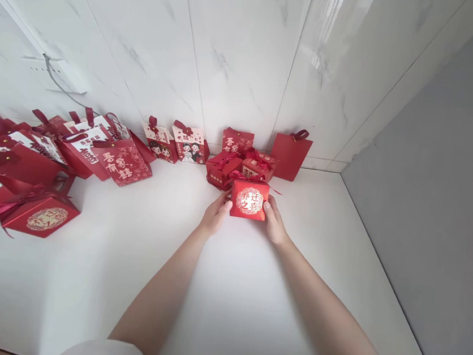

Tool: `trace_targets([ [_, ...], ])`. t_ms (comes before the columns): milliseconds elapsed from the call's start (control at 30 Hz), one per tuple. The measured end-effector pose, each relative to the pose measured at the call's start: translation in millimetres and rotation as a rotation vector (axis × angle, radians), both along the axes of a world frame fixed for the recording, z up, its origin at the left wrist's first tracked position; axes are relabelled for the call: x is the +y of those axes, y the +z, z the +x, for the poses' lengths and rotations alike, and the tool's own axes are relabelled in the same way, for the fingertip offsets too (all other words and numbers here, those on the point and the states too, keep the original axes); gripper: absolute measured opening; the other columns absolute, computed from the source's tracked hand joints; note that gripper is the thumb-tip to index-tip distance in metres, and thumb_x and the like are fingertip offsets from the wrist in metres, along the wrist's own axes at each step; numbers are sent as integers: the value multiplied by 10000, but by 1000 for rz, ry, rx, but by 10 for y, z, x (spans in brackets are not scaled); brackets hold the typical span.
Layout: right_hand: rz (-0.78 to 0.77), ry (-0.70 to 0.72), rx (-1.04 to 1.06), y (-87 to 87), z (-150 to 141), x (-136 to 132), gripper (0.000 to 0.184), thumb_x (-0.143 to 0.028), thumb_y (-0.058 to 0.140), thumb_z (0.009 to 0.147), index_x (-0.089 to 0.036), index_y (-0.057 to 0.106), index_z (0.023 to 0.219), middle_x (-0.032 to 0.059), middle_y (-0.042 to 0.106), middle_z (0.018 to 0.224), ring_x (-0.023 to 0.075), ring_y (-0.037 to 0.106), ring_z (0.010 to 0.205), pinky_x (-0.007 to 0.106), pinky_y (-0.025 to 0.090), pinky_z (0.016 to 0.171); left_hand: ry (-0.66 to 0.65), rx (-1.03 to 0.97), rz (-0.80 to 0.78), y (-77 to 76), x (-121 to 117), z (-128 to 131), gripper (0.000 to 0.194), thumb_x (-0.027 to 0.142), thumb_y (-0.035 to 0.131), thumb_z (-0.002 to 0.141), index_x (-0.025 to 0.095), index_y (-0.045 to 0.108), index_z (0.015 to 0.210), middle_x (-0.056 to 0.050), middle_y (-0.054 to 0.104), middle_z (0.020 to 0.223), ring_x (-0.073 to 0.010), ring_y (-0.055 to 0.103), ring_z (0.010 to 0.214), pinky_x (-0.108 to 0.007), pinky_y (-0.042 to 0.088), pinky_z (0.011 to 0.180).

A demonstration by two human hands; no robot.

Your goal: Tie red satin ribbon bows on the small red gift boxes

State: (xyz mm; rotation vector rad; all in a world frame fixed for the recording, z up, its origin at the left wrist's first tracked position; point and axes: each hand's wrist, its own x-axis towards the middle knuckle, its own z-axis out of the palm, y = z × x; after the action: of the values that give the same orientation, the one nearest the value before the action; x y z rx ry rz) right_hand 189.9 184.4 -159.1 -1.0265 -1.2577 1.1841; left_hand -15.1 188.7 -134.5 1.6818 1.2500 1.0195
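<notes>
Between my two hands is a red gift box (249,200) with a pale round emblem, gold-red characters and a ribbon on top. My left hand (216,212) is closed on its left side, and my right hand (275,220) grips the right side. Directly behind it stand a red ribbon-tied box (222,170) and another ribboned box (258,167), close together. A patterned red gift box (238,140) rises behind these, against the wall. To their right leans a plain red gift bag (290,156) with a dark red handle.
On the white countertop (132,268), two boxes with cartoon couples, one of them a white-fronted box (189,145), stand by the tiled wall (243,47). Several red boxes and bags crowd the left, including a ribboned box (46,215). A grey panel (444,184) borders the right side.
</notes>
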Motion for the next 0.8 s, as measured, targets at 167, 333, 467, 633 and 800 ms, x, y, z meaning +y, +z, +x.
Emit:
trace_targets([
  [167, 21, -10, -22, 19, -1, -9, 517, -580, 427, 917, -262, 466, 1323, 50, 538, 1394, 263, 502, 1276, 409, 388, 1078, -12, -20, -1, 11, -4, 0, 587, 537, 359, 929, 205, 445, 1405, -68, 661, 1135, -235, 610, 1031, -355, 447, 960],
  [333, 18, 1, -23, 45, 2, -20, 540, -593, 425, 911, -258, 450, 1333, 57, 530, 1404, 270, 492, 1286, 414, 398, 1073, -42, -52, -3, 28, -15, -4, 591, 544, 379, 923, 204, 433, 1403, -80, 640, 1190, -238, 599, 1067, -368, 438, 978],
  [467, 69, 42, 33, 72, 15, -37, 538, -570, 456, 903, -274, 426, 1352, 56, 512, 1414, 273, 457, 1317, 431, 382, 1092, -117, -123, 21, 41, -10, -6, 640, 587, 415, 888, 194, 422, 1392, -111, 568, 1321, -258, 548, 1186, -368, 438, 997],
  [633, 146, 156, 57, 158, 27, -87, 542, -516, 508, 895, -307, 400, 1384, 34, 473, 1451, 275, 411, 1361, 450, 353, 1123, -173, -234, 70, -20, 27, -20, 614, 536, 534, 859, 212, 430, 1370, -116, 509, 1391, -284, 501, 1251, -418, 413, 1036],
  [800, 167, 230, 70, 230, 16, -121, 566, -464, 530, 913, -304, 346, 1424, 34, 423, 1493, 257, 410, 1365, 437, 366, 1126, -148, -258, 55, -125, 72, -39, 680, 506, 624, 821, 204, 403, 1387, -134, 535, 1335, -309, 507, 1228, -469, 396, 1040],
])
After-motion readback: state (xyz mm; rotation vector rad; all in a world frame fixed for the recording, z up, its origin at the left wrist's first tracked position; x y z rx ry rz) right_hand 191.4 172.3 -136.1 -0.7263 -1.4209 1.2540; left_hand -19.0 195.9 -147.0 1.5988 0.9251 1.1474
